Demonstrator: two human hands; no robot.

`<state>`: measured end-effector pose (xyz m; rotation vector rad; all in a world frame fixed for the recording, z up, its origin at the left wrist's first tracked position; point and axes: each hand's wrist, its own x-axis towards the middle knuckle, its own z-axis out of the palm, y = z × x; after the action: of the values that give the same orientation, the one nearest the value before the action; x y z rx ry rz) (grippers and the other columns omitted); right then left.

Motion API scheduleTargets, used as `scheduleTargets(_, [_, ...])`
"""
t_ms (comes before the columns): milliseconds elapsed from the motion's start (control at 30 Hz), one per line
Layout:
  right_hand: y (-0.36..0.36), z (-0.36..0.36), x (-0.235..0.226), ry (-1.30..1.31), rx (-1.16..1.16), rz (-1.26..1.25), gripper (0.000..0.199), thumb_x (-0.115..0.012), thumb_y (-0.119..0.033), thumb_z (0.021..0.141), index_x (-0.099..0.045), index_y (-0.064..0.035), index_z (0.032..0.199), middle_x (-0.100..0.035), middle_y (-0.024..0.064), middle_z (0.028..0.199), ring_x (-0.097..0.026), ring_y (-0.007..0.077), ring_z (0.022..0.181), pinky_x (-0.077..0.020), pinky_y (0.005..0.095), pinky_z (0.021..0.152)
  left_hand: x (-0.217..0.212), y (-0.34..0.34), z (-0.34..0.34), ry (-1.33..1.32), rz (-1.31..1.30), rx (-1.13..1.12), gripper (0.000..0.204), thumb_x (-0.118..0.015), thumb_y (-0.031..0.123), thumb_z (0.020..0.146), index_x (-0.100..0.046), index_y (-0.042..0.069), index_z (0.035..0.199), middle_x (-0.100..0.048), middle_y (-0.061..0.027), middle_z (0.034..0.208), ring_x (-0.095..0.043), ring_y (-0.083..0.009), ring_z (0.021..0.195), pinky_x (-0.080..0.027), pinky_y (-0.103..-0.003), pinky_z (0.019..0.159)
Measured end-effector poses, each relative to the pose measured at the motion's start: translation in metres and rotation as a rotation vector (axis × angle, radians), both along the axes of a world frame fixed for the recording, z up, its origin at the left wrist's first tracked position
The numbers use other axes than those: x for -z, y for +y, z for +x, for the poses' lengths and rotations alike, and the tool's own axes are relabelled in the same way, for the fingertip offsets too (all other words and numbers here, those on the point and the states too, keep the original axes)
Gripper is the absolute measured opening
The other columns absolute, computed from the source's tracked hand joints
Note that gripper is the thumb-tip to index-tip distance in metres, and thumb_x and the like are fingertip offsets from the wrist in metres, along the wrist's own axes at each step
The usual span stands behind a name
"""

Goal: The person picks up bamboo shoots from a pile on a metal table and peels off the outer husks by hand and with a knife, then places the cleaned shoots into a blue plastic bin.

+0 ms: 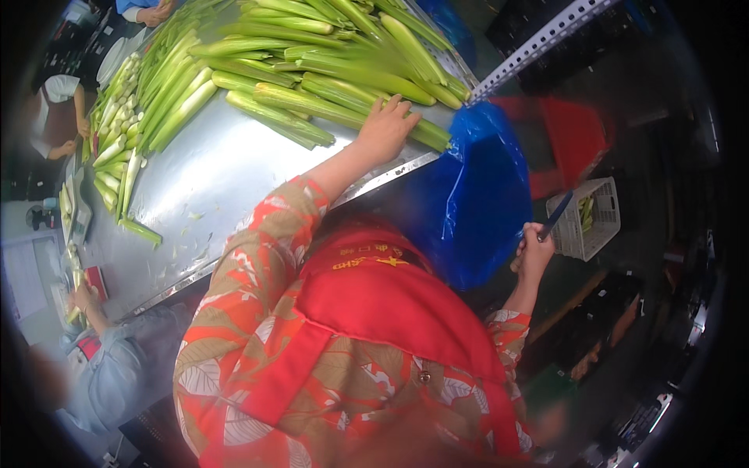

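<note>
Left grip [386, 129] lies on celery [320, 107]; right grip [533, 251] holds what seems a knife [557, 214].

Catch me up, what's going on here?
A person in a red apron is handling green stalks piled on a metal table. Their left grip lies over stalks near the edge; the right grip holds what looks like a knife, off the table. A blue bag hangs beside the edge, and a white crate with some green pieces stands beyond. Other people are at the table's far left side.
</note>
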<state>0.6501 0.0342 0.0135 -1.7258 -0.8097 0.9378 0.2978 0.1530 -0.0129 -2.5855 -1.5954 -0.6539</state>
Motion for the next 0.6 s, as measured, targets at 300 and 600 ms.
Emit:
scheduleTargets(300, [0.0,-0.02,-0.01,-0.084,-0.004,-0.027,0.026,-0.065,-0.014,0.087,-0.062,0.0009,0.108,-0.063,0.0052,0.077,-0.046,0.0042,0.046,-0.035,0.0186,0.038,-0.006,0.025,-0.007,0.286,-0.098,-0.066,0.041,-0.064,0.013,0.073,-0.061,0.014,0.114,-0.056,-0.0073,0.104,-0.053,-0.0255,0.106,-0.034,-0.053,0.101])
scheduleTargets(600, [0.02,-0.078,-0.039,0.214,-0.084,0.217,0.033,-0.061,-0.015,0.09,-0.058,0.005,0.116,-0.067,0.01,0.088,-0.043,0.0026,0.047,-0.0321,0.0177,0.038,-0.146,-0.037,-0.135,-1.168,-0.047,-0.228,0.037,-0.06,0.025,0.092,-0.058,0.005,0.123,-0.062,-0.0049,0.111,-0.057,-0.0156,0.104,-0.047,-0.031,0.087])
